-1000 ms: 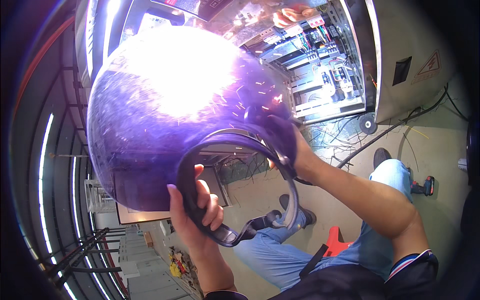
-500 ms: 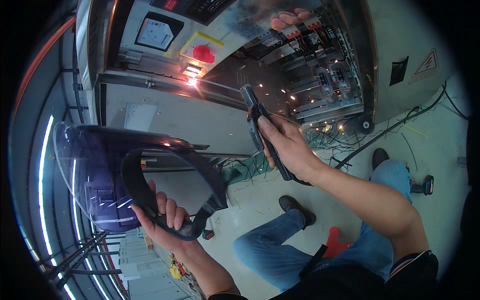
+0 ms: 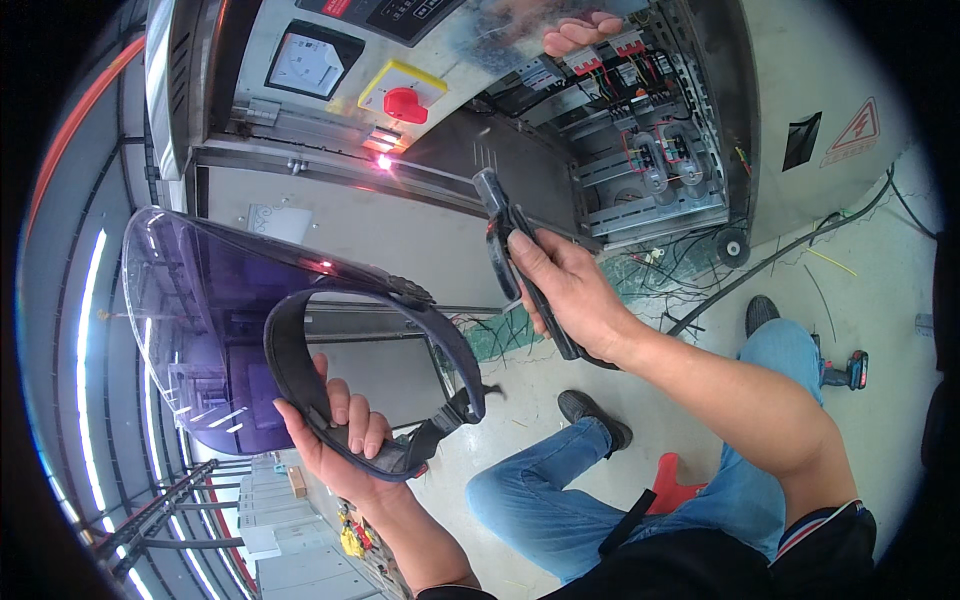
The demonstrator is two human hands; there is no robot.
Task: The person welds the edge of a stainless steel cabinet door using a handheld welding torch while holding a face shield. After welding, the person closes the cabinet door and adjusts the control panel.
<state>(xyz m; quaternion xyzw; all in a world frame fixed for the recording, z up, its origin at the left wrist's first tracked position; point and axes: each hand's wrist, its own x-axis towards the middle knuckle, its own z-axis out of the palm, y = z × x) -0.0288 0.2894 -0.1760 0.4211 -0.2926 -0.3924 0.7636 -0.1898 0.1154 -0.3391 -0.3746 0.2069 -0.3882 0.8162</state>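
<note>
My left hand (image 3: 345, 435) is closed round the black headband of a purple-tinted face shield (image 3: 215, 330), held up on the left with its clear visor facing away. My right hand (image 3: 570, 290) grips a black welding electrode holder (image 3: 508, 235), its jaw end pointing up toward the metal cabinet. A thin pale line runs from the jaw toward a small pink-white glow (image 3: 385, 162) on the cabinet frame; whether it is a rod or the frame's edge I cannot tell. The glow sits below a red rotary switch (image 3: 405, 104) on a yellow plate.
Another person's fingers (image 3: 580, 35) rest at the panel's top edge. Breakers and wiring fill the open cabinet bay (image 3: 650, 150). A thick black cable (image 3: 760, 265) crosses the floor on the right. Near my legs are a red stool (image 3: 675, 485) and a cordless drill (image 3: 855, 370).
The flying sparks are gone and the bright flare has shrunk to a small glow. My left hand has shifted slightly right, turning the face shield. My right hand has barely moved.
</note>
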